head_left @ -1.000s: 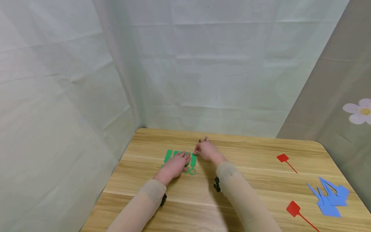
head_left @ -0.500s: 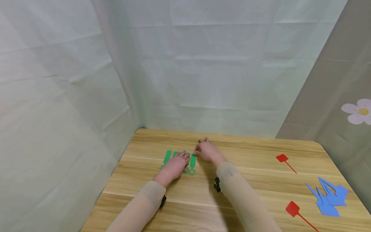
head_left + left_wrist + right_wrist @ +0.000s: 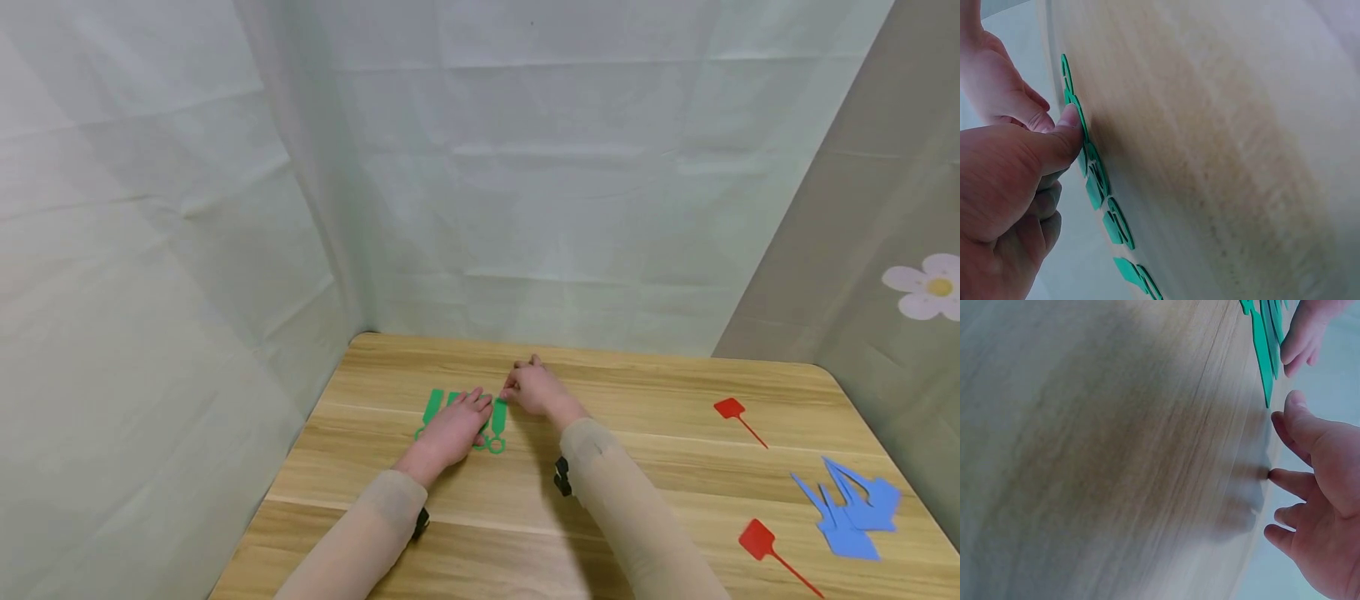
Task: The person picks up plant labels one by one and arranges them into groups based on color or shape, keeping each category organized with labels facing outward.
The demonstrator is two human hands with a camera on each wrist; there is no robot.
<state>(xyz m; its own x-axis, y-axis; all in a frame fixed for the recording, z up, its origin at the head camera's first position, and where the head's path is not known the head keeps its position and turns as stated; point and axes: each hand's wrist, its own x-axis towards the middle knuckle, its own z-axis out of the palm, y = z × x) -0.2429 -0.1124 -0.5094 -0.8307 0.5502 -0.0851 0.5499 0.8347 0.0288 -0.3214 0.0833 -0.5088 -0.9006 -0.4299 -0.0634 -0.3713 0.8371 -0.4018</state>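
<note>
Head view: nearest the camera, a red tag (image 3: 760, 540) and a heap of blue tags (image 3: 851, 515) are lying on the worktop (image 3: 465, 533), well to the right of both sets of fingers, with another red tag (image 3: 731, 408) beyond them. Farther out, the left hand (image 3: 450, 430) is lying flat with fingers straight on a row of green tags (image 3: 495, 425), pressing them to the wood. Just past it, the right hand (image 3: 534, 388) is touching the far tip of the rightmost green tag, its fingers loosely spread and gripping nothing. Judging by the layout, the green set is looking lined up side by side, while the red and blue pieces are waiting unsorted.
</note>
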